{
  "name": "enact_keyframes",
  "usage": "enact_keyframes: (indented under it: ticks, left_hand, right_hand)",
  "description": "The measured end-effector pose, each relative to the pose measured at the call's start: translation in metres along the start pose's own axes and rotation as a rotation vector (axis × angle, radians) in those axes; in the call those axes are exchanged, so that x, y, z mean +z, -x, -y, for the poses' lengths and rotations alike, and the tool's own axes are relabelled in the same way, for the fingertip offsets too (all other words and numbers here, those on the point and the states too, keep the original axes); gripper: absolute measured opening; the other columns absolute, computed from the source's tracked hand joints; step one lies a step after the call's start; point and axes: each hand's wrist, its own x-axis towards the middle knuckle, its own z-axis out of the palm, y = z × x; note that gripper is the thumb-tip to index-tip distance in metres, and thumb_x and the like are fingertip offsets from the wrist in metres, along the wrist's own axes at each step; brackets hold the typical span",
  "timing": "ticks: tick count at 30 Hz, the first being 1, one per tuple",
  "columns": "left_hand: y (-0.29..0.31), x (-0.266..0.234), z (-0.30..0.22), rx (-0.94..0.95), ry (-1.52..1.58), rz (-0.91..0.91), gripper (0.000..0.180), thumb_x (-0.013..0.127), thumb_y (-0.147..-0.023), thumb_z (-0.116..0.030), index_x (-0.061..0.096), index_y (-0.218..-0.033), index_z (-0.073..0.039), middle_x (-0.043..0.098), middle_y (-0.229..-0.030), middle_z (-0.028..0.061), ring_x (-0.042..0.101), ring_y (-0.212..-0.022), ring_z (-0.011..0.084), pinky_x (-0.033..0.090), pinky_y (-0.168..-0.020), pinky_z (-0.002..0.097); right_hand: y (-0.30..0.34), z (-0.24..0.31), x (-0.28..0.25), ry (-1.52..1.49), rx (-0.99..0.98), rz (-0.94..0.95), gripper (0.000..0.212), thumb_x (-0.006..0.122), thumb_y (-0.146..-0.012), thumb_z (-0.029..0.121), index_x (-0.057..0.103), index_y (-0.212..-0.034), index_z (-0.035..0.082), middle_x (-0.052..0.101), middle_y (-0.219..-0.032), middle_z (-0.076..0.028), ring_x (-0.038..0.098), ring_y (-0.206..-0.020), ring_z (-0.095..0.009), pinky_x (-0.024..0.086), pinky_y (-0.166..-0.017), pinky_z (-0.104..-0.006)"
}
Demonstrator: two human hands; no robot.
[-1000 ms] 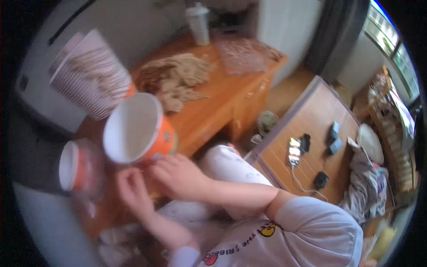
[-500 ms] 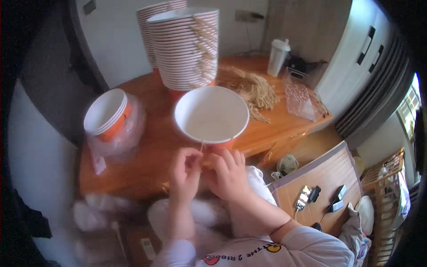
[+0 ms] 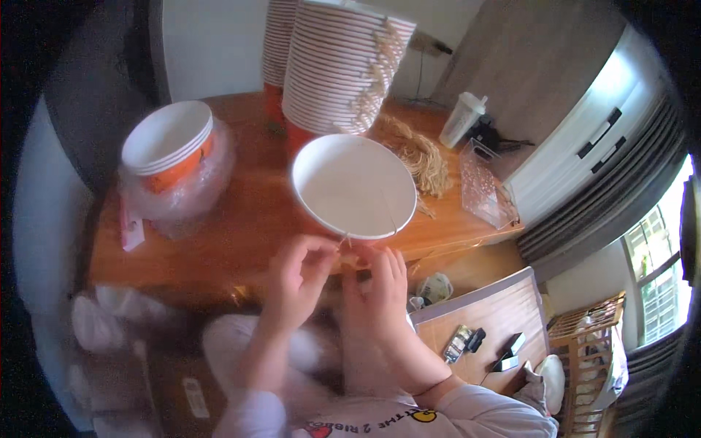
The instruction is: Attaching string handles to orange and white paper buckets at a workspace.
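A white paper bucket point(image 3: 350, 186) with an orange outside stands at the table's near edge, its wide mouth facing me. At its near rim my left hand point(image 3: 299, 281) pinches a thin piece of twine point(image 3: 345, 238) between thumb and forefinger. Close beside it, my right hand point(image 3: 381, 288) has its fingers curled at the same spot, pinching the twine too; its fingertips are partly blurred. Behind the bucket rises a tall stack of buckets point(image 3: 343, 69), with short twine loops point(image 3: 376, 77) hanging down its right side. A loose bundle of tan twine point(image 3: 423, 160) lies right of it.
Several nested buckets point(image 3: 171, 146) in clear plastic wrap stand at the table's left. A second stack point(image 3: 279, 51) is at the back. A lidded cup point(image 3: 464, 119) and a clear plastic tray point(image 3: 485, 186) sit at the right. A phone point(image 3: 458, 343) lies on a lower board.
The view has turned, shifting the scene. My hands have moved slightly apart at the bucket's near rim, and a thin strand now shows across the rim's right side.
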Motion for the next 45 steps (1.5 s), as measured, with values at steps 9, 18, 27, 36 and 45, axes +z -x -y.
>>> enact_keyframes:
  ticks: [9, 18, 27, 36, 45]
  left_hand:
    - [0.005, 0.005, -0.007, -0.179, 0.147, -0.047, 0.010, 0.069, -0.086, -0.005, 0.062, -0.091, -0.002, 0.065, -0.091, 0.0028, 0.059, -0.078, 0.0090, 0.048, -0.071, 0.0222]
    - [0.010, 0.015, -0.013, -0.209, 0.264, -0.070, 0.007, 0.066, -0.088, -0.003, 0.060, -0.092, -0.002, 0.067, -0.090, 0.0051, 0.063, -0.081, 0.0089, 0.050, -0.073, 0.0231]
    - [0.014, 0.016, -0.005, -0.153, 0.272, -0.104, 0.011, 0.067, -0.088, -0.003, 0.060, -0.096, -0.002, 0.067, -0.094, 0.0070, 0.065, -0.085, 0.0110, 0.052, -0.072, 0.0235]
    - [0.018, 0.011, -0.008, -0.308, 0.597, -0.051, 0.014, 0.065, -0.089, -0.004, 0.055, -0.100, -0.003, 0.065, -0.095, 0.0054, 0.062, -0.088, 0.0107, 0.050, -0.078, 0.0238]
    - [0.016, 0.013, -0.009, -0.336, 0.569, -0.015, 0.016, 0.066, -0.087, -0.002, 0.055, -0.098, -0.004, 0.062, -0.091, 0.0012, 0.060, -0.079, 0.0074, 0.051, -0.070, 0.0226]
  right_hand:
    - [0.000, -0.005, -0.016, -0.190, -0.054, 0.037, 0.021, 0.065, -0.076, -0.002, 0.058, -0.094, 0.005, 0.058, -0.095, -0.013, 0.053, -0.084, -0.032, 0.042, -0.075, -0.0401]
    - [0.003, -0.002, -0.024, -0.283, -0.065, 0.078, 0.020, 0.065, -0.077, -0.002, 0.058, -0.095, 0.004, 0.058, -0.100, -0.014, 0.053, -0.088, -0.032, 0.041, -0.080, -0.0396]
    - [0.004, -0.002, -0.021, -0.286, -0.099, 0.095, 0.020, 0.067, -0.075, -0.001, 0.059, -0.093, 0.004, 0.058, -0.098, -0.013, 0.052, -0.091, -0.031, 0.041, -0.081, -0.0400]
    - [-0.001, -0.001, -0.024, -0.229, -0.137, 0.054, 0.023, 0.070, -0.072, 0.000, 0.062, -0.092, 0.005, 0.062, -0.095, -0.011, 0.056, -0.087, -0.030, 0.043, -0.077, -0.0386]
    - [-0.008, -0.004, -0.022, -0.268, -0.062, -0.022, 0.025, 0.072, -0.070, -0.001, 0.066, -0.094, 0.004, 0.066, -0.094, -0.009, 0.060, -0.079, -0.026, 0.045, -0.070, -0.0349]
